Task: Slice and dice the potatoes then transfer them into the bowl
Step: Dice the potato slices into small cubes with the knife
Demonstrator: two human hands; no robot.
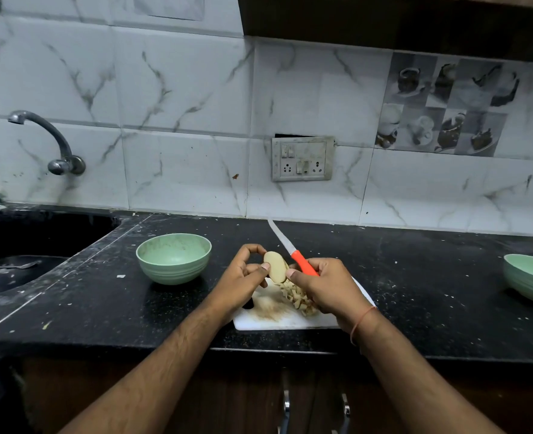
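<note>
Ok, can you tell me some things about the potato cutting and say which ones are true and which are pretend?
1. The right hand holds a knife with an orange handle. True.
2. The green bowl near the sink is full of potato cubes. False: it looks empty; the diced potato lies on the white cutting board.
3. The left hand holds a peeled potato piece up off the board. True.
4. The knife blade points down into the board. False: it points up and away, toward the wall.
5. There is only one green bowl. False: a second bowl sits at the far right of the counter.
</note>
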